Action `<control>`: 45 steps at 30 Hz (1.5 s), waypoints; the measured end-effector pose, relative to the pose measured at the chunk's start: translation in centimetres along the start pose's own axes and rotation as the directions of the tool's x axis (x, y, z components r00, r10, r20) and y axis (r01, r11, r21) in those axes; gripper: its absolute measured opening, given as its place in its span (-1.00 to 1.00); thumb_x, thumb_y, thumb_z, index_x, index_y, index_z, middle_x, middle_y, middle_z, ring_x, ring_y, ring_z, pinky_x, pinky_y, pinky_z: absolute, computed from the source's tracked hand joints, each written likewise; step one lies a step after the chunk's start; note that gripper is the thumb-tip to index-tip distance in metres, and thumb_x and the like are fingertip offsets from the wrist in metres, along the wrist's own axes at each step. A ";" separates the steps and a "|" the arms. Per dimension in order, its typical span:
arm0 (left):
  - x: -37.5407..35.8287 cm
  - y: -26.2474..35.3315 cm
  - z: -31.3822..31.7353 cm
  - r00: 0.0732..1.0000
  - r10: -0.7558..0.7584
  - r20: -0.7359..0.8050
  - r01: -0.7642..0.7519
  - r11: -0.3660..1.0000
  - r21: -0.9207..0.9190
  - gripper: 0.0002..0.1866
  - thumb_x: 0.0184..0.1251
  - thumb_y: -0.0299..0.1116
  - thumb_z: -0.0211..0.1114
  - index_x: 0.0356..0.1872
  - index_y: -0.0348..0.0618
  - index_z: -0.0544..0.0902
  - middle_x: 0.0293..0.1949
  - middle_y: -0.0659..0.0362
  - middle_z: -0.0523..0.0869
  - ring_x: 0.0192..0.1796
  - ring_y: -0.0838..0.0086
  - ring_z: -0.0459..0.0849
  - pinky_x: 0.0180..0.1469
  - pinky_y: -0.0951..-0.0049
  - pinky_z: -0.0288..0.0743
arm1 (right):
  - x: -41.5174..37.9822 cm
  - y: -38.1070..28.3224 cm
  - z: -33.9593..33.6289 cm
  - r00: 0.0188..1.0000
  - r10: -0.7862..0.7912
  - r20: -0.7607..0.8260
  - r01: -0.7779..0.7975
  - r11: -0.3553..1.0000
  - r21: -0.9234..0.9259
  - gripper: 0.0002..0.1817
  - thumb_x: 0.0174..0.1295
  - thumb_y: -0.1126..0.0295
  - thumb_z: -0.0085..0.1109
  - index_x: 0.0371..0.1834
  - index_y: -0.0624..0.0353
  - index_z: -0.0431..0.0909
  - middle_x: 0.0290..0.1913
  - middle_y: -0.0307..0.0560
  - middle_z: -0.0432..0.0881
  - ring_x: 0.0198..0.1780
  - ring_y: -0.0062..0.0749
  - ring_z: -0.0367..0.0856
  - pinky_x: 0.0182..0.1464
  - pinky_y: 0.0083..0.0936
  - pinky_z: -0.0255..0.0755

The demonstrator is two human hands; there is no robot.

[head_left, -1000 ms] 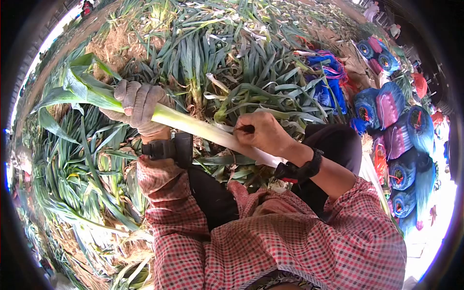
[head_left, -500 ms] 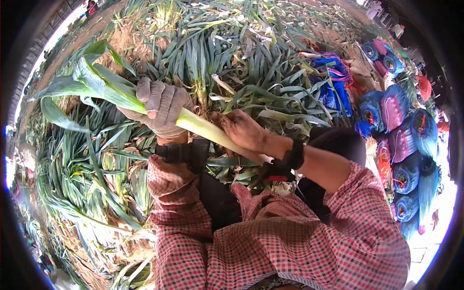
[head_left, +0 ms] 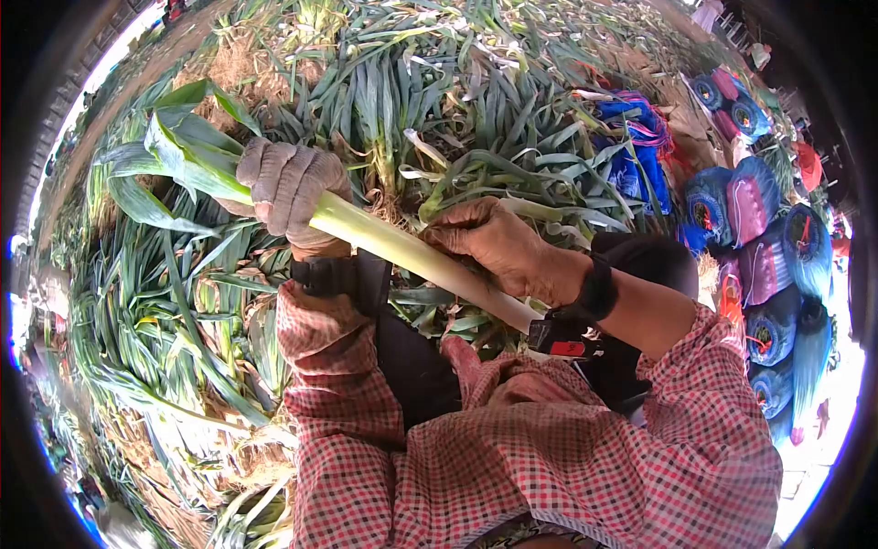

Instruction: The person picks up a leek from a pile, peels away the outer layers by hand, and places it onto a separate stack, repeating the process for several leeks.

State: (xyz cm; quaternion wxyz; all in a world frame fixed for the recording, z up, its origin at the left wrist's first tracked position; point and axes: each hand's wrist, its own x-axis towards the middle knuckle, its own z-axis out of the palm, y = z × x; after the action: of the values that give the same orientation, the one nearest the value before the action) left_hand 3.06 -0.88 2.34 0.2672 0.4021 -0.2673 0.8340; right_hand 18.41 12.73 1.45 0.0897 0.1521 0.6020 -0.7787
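My left hand (head_left: pixel 294 190), in a worn, dirty glove, is closed around a leek (head_left: pixel 407 252) just below its green leaves (head_left: pixel 174 160). The leek slants down to the right, its pale shank in front of my body. My right hand (head_left: pixel 503 242) is bare and bent, with its thumb and fingers pinched together at the upper side of the shank. Whether a thin strip of leaf is between those fingers I cannot make out. The white lower end of the leek reaches a black and red device (head_left: pixel 562 340) below my right wrist strap.
Heaped leeks (head_left: pixel 174 320) lie on the left and ahead of me. On the right stand several rolls of blue netting (head_left: pixel 777 252), some with pink bands. A blue bundle with pink cords (head_left: pixel 636 151) lies on the leeks. Farther people show at the top edges.
My right hand has shifted right and slightly down along the leek. My left hand has moved a little left and up, and more of the pale shank shows.
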 end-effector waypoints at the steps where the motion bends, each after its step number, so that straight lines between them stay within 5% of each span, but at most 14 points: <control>1: 0.0 -0.1 0.0 1.000 0.006 -0.008 -0.006 1.000 -0.007 -0.80 0.23 -0.31 0.17 -0.46 -0.21 0.42 -0.69 0.23 0.51 -0.78 0.68 0.49 -0.76 0.71 0.44 | -0.3 -0.3 0.1 1.000 0.000 -0.002 0.000 1.000 -0.021 -0.82 0.17 0.44 0.20 -0.23 0.32 0.60 -0.31 -0.23 0.63 -0.33 -0.65 0.52 -0.24 -0.66 0.41; 5: -0.1 0.3 -0.6 1.000 0.007 0.025 -0.006 0.999 -0.038 -0.80 0.24 -0.31 0.17 -0.43 -0.23 0.43 -0.66 0.22 0.52 -0.77 0.66 0.51 -0.74 0.69 0.47 | -0.3 -0.9 -0.3 0.990 -0.117 0.072 0.128 0.978 -0.162 -0.86 0.13 0.47 0.21 -0.31 0.32 0.60 -0.42 -0.24 0.61 -0.38 -0.66 0.50 -0.29 -0.65 0.41; 8: -0.1 0.3 -0.9 0.999 -0.002 0.050 0.005 0.998 -0.063 -0.80 0.24 -0.31 0.17 -0.42 -0.24 0.44 -0.64 0.21 0.53 -0.76 0.65 0.52 -0.73 0.68 0.48 | -0.5 -1.9 -0.6 0.899 -0.389 0.200 0.426 0.675 -0.603 -0.90 0.07 0.50 0.21 -0.41 0.32 0.57 -0.52 -0.23 0.56 -0.44 -0.67 0.47 -0.32 -0.64 0.40; 14: 0.1 -0.2 -0.7 0.997 -0.029 0.071 0.036 0.994 -0.102 -0.86 0.20 -0.42 0.14 -0.47 -0.23 0.43 -0.66 0.20 0.53 -0.75 0.61 0.54 -0.73 0.65 0.50 | -0.1 -1.6 -1.2 0.886 -0.377 0.272 0.458 0.607 -0.650 -0.92 0.09 0.49 0.16 -0.47 0.26 0.50 -0.54 -0.23 0.49 -0.46 -0.59 0.43 -0.33 -0.55 0.41; 16: 0.3 0.1 -0.1 0.999 -0.024 0.049 0.029 0.993 -0.111 -0.91 0.15 -0.55 0.08 -0.53 -0.25 0.42 -0.69 0.17 0.54 -0.74 0.54 0.55 -0.71 0.60 0.53 | -0.9 -1.7 -1.7 0.947 -0.235 0.218 0.237 0.971 0.018 -0.93 0.14 0.46 0.15 -0.36 0.20 0.49 -0.51 -0.24 0.45 -0.42 -0.55 0.41 -0.33 -0.51 0.39; 17: 0.4 0.5 -0.2 0.996 -0.011 0.086 0.022 0.991 -0.129 -0.90 0.17 -0.54 0.05 -0.53 -0.24 0.43 -0.69 0.17 0.54 -0.74 0.52 0.55 -0.71 0.58 0.53 | -1.3 -1.7 -1.9 0.959 -0.152 0.238 0.053 0.925 0.377 -0.91 0.17 0.45 0.15 -0.30 0.17 0.48 -0.49 -0.25 0.43 -0.40 -0.53 0.40 -0.33 -0.49 0.39; 21: 0.1 1.1 0.1 0.997 0.064 0.036 -0.058 0.988 -0.146 -0.86 0.20 -0.51 0.02 -0.54 -0.22 0.45 -0.69 0.17 0.54 -0.76 0.54 0.53 -0.72 0.61 0.51 | -1.4 -1.2 -3.3 0.962 -0.086 0.261 -0.066 0.850 0.523 -0.86 0.23 0.34 0.13 -0.23 0.10 0.43 -0.46 -0.29 0.32 -0.42 -0.54 0.31 -0.38 -0.50 0.31; 24: 0.0 1.6 0.0 1.000 0.019 -0.003 -0.020 0.991 -0.130 -0.87 0.11 -0.52 0.18 -0.57 -0.17 0.43 -0.71 0.23 0.52 -0.79 0.65 0.50 -0.76 0.70 0.46 | -0.9 -1.5 -4.5 0.951 -0.098 0.293 -0.019 0.928 0.371 -0.86 0.24 0.38 0.11 -0.30 0.18 0.38 -0.43 -0.27 0.32 -0.36 -0.50 0.34 -0.31 -0.51 0.36; 26: 0.0 1.8 0.2 0.999 0.036 -0.012 -0.037 0.997 -0.067 -0.87 0.13 -0.53 0.14 -0.58 -0.18 0.44 -0.70 0.21 0.54 -0.78 0.61 0.51 -0.75 0.67 0.47 | -1.0 -2.1 -5.2 0.920 -0.300 0.253 0.348 0.921 -0.175 -0.80 0.21 0.32 0.14 -0.22 0.19 0.40 -0.40 -0.24 0.37 -0.36 -0.45 0.39 -0.31 -0.48 0.38; 30: 0.0 2.8 0.1 0.998 0.070 -0.003 -0.070 0.997 0.021 -0.85 0.09 -0.54 0.21 -0.59 -0.16 0.44 -0.69 0.21 0.55 -0.78 0.61 0.50 -0.75 0.67 0.48 | -2.1 -1.5 -6.4 0.735 -0.429 0.525 0.657 0.262 -0.706 -0.58 0.10 0.22 0.23 0.02 0.06 0.43 -0.29 -0.27 0.47 -0.35 -0.44 0.44 -0.33 -0.45 0.36; 35: -0.5 4.2 0.6 0.987 0.073 -0.144 -0.043 0.978 0.204 -0.80 -0.03 -0.47 0.34 -0.61 -0.13 0.43 -0.78 0.31 0.51 -0.81 0.70 0.46 -0.76 0.73 0.42 | -3.6 0.0 -10.2 0.789 -0.181 0.587 0.592 -0.034 -0.805 -0.66 -0.02 0.18 0.28 -0.16 0.01 0.60 -0.49 -0.20 0.54 -0.35 -0.22 0.52 -0.32 -0.32 0.39; 38: -0.4 4.7 1.3 0.985 0.117 -0.123 -0.098 0.983 0.156 -0.81 -0.04 -0.48 0.32 -0.62 -0.11 0.43 -0.77 0.30 0.51 -0.82 0.69 0.45 -0.75 0.73 0.42 | -4.3 0.0 -14.0 0.841 -0.176 0.511 0.523 0.021 -0.852 -0.79 0.05 0.27 0.25 -0.28 0.10 0.63 -0.48 -0.17 0.57 -0.38 -0.28 0.54 -0.34 -0.37 0.40; 41: -0.6 5.6 1.3 0.987 0.150 -0.053 -0.141 0.979 0.150 -0.81 -0.05 -0.45 0.32 -0.62 -0.10 0.43 -0.77 0.32 0.50 -0.81 0.67 0.46 -0.71 0.67 0.45 | -5.1 2.6 -19.1 0.971 -0.197 0.133 0.224 0.573 -0.788 -0.79 0.07 0.23 0.23 -0.44 0.15 0.60 -0.57 -0.10 0.55 -0.50 -0.20 0.50 -0.37 -0.40 0.37; 45: -1.1 6.0 0.9 0.986 0.135 -0.096 -0.088 0.920 0.383 -0.76 -0.04 -0.28 0.37 -0.60 -0.09 0.46 -0.72 0.36 0.50 -0.81 0.68 0.43 -0.70 0.65 0.40 | -3.5 2.8 -22.3 0.982 -0.170 -0.079 -0.028 0.284 -0.958 -0.76 0.04 0.16 0.23 -0.44 0.12 0.61 -0.53 -0.11 0.59 -0.46 -0.27 0.54 -0.36 -0.39 0.38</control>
State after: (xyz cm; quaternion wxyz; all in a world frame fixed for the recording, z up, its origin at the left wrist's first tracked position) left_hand 0.12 -6.05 0.57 0.1527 0.3789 -0.1077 0.9064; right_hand 25.43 33.41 -5.03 0.0775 0.1056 0.9586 -0.2528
